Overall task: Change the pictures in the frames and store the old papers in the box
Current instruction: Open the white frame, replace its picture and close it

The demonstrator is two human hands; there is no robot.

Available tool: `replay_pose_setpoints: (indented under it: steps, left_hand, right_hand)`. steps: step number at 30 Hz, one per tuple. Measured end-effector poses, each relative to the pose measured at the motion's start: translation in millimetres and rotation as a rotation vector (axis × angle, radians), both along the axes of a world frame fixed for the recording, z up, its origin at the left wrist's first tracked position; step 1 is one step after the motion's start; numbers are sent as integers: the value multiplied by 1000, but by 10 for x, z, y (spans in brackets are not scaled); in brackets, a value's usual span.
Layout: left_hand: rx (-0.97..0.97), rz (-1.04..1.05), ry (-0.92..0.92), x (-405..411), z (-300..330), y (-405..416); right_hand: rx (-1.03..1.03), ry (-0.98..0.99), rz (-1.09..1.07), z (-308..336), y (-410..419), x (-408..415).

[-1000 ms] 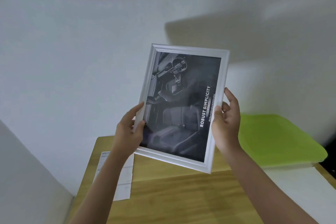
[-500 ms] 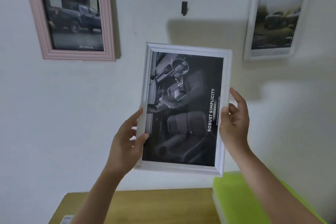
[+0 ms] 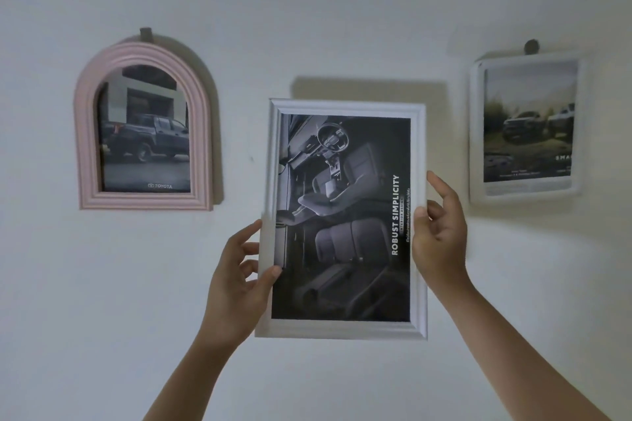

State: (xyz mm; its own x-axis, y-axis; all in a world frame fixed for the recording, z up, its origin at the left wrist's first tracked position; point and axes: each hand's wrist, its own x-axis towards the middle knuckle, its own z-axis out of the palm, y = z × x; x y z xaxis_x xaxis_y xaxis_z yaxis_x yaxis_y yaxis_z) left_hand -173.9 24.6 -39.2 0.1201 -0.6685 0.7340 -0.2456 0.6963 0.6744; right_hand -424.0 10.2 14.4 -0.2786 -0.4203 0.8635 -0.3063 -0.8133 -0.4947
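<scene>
I see the white frame point(image 3: 345, 219) held up in front of the wall point(image 3: 307, 10), its long axis running up and down and its glazed face turned toward me. It carries a dark, greyish picture point(image 3: 342, 215) of a car interior, steering wheel near the top and seats lower down. The print sits sideways in the frame: the white words "ROBUST SIMPLICITY" run upward along its right side.

My left hand point(image 3: 239, 280) grips the frame's left rail, thumb pressed on the front near the picture's edge, fingers point(image 3: 248, 232) curled behind. My right hand point(image 3: 439, 232) grips the right rail at about mid-height, thumb on the front, forefinger raised along the outer edge.

To the frame's left, apart from it, an arched pink frame point(image 3: 145, 128) hangs on the wall from a hook, showing a dark pickup truck and "TOYOTA". To the right hangs a rounded white frame point(image 3: 528, 128) showing off-road vehicles.
</scene>
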Motion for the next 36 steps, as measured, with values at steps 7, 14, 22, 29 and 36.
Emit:
replay_pose_setpoints:
  steps: [7, 14, 22, 29, 36]
  left_hand:
    - [18, 3, 4, 15, -122, -244]
    - [26, 21, -7, -30, -313, -395]
    - [53, 60, -51, -72, -614, -496]
    - [138, 120, -72, -31, -884, -492]
    - [206, 180, -127, 35, -999, -462]
  right_hand:
    - [-7, 12, -1, -156, -378, -16]
    - [1, 10, -51, -289, -522, -58]
    - [46, -7, -117, -801, -570, -77]
    - [87, -30, -108, -1164, -523, 10]
    - [196, -27, -171, -1342, -391, 52]
